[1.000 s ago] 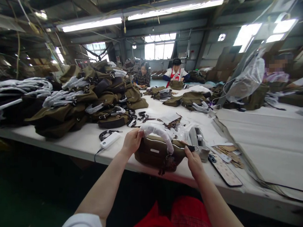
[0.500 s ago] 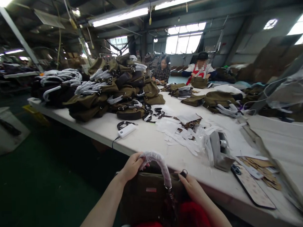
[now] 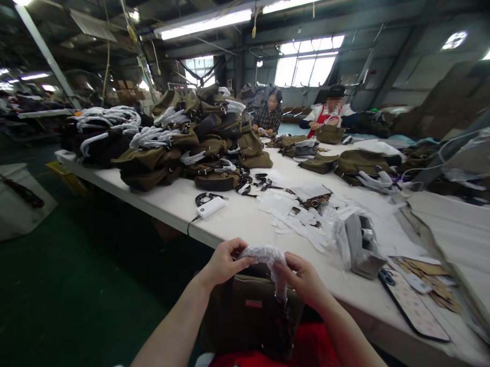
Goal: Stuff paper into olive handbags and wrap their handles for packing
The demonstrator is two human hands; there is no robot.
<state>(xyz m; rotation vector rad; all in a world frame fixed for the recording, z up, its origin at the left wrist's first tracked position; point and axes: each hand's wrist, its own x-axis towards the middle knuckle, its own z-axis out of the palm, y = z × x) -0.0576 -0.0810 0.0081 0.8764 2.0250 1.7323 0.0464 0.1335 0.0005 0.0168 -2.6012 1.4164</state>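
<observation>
An olive-green handbag [image 3: 249,312] rests upright against my red apron [image 3: 310,344], in front of the table edge. Its arched handle [image 3: 265,252] is wrapped in white, film-like material. My left hand [image 3: 229,261] pinches the handle at its left end, thumb and fingers closed. Lower on the right side of the arch, my right hand [image 3: 302,278] grips the same handle near its metal ring. A small pinkish label [image 3: 253,303] shows on the bag's front. A dark patterned piece hangs below the ring; its shape is hard to make out.
The white table [image 3: 169,207] carries a tall heap of olive bags [image 3: 211,136] at the left. A white power bank [image 3: 211,207], paper scraps [image 3: 278,209], a grey pouch [image 3: 362,243] and a phone [image 3: 414,306] lie closer. Two people sit across the table.
My right hand has left the bag's top right corner and moved left and up onto the wrapped handle. My left hand stays on the handle. The view has shifted slightly.
</observation>
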